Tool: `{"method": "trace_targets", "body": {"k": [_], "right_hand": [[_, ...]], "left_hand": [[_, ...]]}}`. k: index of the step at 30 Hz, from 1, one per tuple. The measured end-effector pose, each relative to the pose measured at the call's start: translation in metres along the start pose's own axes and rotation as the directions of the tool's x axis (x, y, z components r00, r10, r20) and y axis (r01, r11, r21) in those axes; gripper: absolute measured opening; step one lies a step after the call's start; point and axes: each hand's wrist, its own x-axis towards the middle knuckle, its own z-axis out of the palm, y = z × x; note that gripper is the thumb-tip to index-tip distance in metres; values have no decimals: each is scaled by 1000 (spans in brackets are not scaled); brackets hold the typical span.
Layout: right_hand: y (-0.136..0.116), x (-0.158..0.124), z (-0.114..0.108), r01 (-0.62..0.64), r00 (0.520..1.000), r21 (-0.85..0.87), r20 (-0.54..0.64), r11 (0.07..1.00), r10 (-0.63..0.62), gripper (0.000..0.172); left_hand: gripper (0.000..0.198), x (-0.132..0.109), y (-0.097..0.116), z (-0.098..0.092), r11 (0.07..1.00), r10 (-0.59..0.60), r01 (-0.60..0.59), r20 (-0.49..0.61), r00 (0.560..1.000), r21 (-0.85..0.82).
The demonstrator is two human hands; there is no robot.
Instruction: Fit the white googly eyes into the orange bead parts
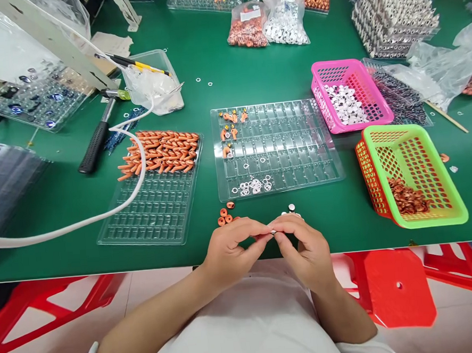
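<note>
Both hands meet fingertip to fingertip in front of my body, at the table's near edge. My left hand (233,247) is closed in a pinch, and my right hand (307,242) pinches from the other side. Between their fingertips sits a small whitish part (273,231), mostly covered, so its exact kind does not show. Several small orange rings (223,217) lie just beyond my left hand. Small white caps (291,208) lie beyond the right one, partly hidden by it. Farther back is a clear tray (291,157) with several orange pieces (233,132) and a cluster of thin white rings (254,186).
A second tray (146,214) at left holds rows of orange curved parts (162,151). Near it lie a hammer (100,137) and a white hose (102,215). At right stand a pink basket (380,106) and a green basket (446,177). Bags (247,29) lie behind.
</note>
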Motion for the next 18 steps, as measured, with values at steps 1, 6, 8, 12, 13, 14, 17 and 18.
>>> {"method": "trace_targets", "body": {"k": [1, 6, 8, 12, 13, 14, 17, 18], "right_hand": [[-1, 0, 0, -8, 1000, 5, -3, 1000, 8, 22], [-1, 0, 2, -56, 998, 24, -38, 998, 57, 20], [0, 0, 3, -68, 997, 42, -36, 997, 70, 19], [2, -1, 5, -81, 996, 82, -32, 993, 84, 19], [2, -1, 5, -83, 996, 84, -32, 993, 86, 19], [2, -1, 6, -82, 996, 84, -34, 993, 85, 18], [3, -2, 8, -68, 996, 89, -45, 994, 72, 18], [3, -2, 9, -62, 996, 93, -53, 994, 67, 18]], "left_hand": [[14, 0, 0, 1, 1000, 22, -22, -11, 1000, 7], [16, 0, 1, 3, 996, 67, -65, -26, 997, 61], [16, -1, 0, 4, 995, 56, -54, -24, 998, 80], [17, -2, -1, 6, 993, 77, -73, -34, 996, 96], [17, -2, 0, 6, 991, 87, -82, -38, 996, 103], [17, -3, 0, 7, 990, 96, -91, -41, 995, 110], [17, -3, 2, 8, 986, 116, -108, -57, 992, 127], [17, -4, 2, 9, 986, 120, -111, -63, 991, 125]]}}
